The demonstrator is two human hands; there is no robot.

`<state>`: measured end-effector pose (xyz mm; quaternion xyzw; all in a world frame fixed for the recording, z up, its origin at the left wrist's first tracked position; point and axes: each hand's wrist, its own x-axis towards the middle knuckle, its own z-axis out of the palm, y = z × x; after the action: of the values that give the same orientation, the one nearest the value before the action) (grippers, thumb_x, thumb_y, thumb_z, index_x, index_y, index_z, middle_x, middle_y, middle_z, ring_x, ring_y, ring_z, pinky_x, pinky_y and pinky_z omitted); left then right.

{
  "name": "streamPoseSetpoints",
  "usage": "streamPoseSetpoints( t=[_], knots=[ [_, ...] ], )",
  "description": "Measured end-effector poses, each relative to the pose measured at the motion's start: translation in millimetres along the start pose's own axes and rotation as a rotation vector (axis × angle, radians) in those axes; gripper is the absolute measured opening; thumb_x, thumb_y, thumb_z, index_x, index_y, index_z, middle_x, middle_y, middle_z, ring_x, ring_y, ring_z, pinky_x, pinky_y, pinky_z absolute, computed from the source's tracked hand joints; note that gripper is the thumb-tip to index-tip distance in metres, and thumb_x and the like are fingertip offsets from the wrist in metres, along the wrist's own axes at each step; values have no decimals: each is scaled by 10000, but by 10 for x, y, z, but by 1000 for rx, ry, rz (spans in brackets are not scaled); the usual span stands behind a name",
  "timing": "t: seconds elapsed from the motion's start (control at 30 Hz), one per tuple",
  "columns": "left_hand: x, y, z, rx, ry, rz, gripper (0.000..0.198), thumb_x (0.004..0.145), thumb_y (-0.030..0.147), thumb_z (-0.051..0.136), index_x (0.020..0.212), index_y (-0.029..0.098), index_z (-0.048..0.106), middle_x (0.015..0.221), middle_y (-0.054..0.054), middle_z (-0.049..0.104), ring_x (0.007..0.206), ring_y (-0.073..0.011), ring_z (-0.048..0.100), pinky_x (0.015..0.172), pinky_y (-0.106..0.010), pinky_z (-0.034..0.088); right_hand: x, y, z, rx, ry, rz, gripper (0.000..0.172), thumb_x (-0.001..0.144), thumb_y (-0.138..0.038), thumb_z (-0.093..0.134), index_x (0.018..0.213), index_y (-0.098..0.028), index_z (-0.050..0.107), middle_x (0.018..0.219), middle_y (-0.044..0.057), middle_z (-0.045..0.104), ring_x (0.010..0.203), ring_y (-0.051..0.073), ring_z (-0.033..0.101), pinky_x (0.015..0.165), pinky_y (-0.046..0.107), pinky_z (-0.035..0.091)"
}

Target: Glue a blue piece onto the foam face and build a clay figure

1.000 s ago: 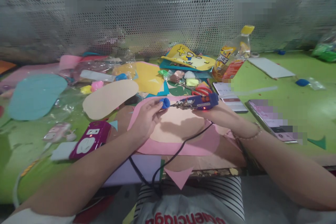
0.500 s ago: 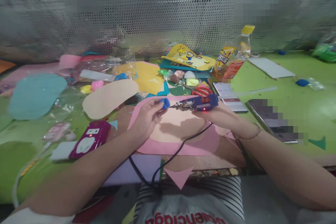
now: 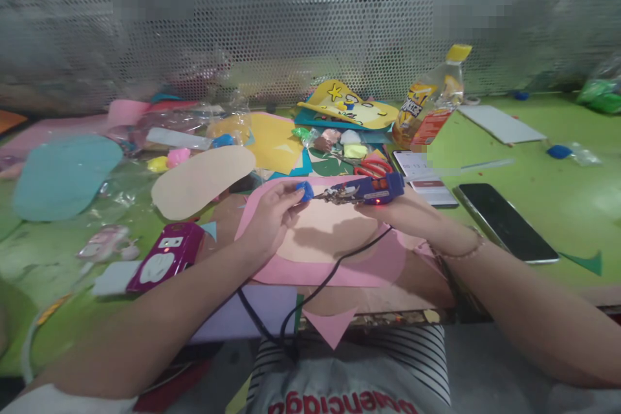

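Observation:
Between the fingertips of my left hand (image 3: 277, 212) is a blue bottle cap (image 3: 305, 191), its side facing right. My right hand (image 3: 398, 208) is wrapped round a blue hot glue gun (image 3: 381, 190), with a small red light glowing on its body. The gun's metal nozzle points left and reaches the cap; whether it touches is too small to tell. Both hands are above a cream paper shape (image 3: 334, 252) lying on a larger pink sheet (image 3: 291, 275). The gun's black cord (image 3: 336, 268) runs down over these sheets towards the table's front edge.
A purple power socket (image 3: 182, 242) with a white plug stands at left. Cream and blue paper cutouts (image 3: 68, 174) lie beyond it. Red-handled scissors (image 3: 373, 168), clay lumps and a drink bottle (image 3: 427, 107) are at the back. Two phones, one dark (image 3: 507, 223), lie at right.
My hands, the cap and the glue gun stay almost where they were. The view has shifted very slightly.

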<state>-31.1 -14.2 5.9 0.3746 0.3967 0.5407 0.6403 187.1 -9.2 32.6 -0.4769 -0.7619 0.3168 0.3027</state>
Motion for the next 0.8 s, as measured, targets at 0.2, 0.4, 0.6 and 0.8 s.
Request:
streamPoseSetpoints(
  t=[0.2, 0.4, 0.6, 0.8],
  knots=[
    [-1, -3, 0, 26, 20, 0, 196, 645, 221, 729, 818, 162, 658, 803, -2, 638, 743, -90, 566, 805, -267, 432, 5, 6, -8, -11, -13, -21, 57, 689, -230, 566, 700, -200, 519, 718, 14, 589, 697, 174, 517, 611, 272, 436],
    [-1, -6, -3, 44, 24, 3, 192, 650, 196, 721, 820, 149, 646, 815, -10, 629, 760, -96, 565, 773, -251, 433, 1, 28, -6, 4, -16, -51, 27, 688, -209, 557, 694, -200, 532, 704, 10, 585, 687, 171, 522, 590, 265, 436],
    [7, -20, -9, 64, 15, 14, 176, 658, 185, 713, 814, 150, 638, 809, -3, 611, 755, -92, 555, 748, -238, 427, 6, 30, -13, -4, -21, -33, 52, 696, -241, 567, 714, -200, 541, 731, 16, 599, 713, 181, 530, 619, 277, 444],
    [8, -27, -11, 88, 4, 20, 191, 659, 199, 715, 826, 147, 639, 812, -8, 612, 749, -91, 553, 738, -237, 422, 10, 30, -29, -18, -27, -34, 62, 699, -259, 557, 695, -202, 534, 740, 15, 591, 711, 177, 517, 614, 276, 428]
  ],
)
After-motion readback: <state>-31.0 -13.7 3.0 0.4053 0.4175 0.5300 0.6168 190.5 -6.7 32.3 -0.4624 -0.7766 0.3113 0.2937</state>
